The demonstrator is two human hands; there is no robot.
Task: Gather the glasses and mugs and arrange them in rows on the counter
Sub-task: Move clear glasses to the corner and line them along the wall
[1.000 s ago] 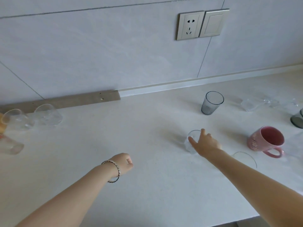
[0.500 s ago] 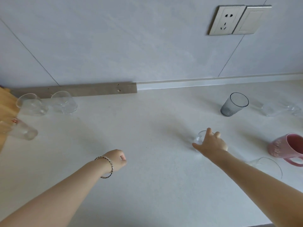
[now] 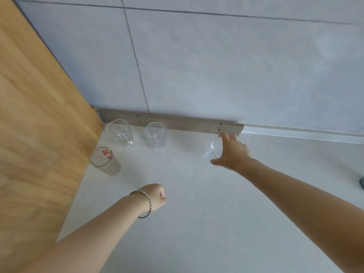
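Note:
My right hand grips a small clear glass near the back wall, to the right of two clear rounded glasses standing side by side by the grey wall strip. A taller glass with red print stands in front of them, next to the wooden panel. My left hand, with a bracelet on the wrist, hovers as a loose fist over the white counter, holding nothing.
A wooden panel closes off the counter on the left. A grey metal strip runs along the foot of the tiled wall. A dark object peeks in at the right edge.
My right hand has carried the small clear glass left and toward the back wall. The view swung left, so the grey tumbler, pink mug and socket left the frame. My left hand stayed fisted.

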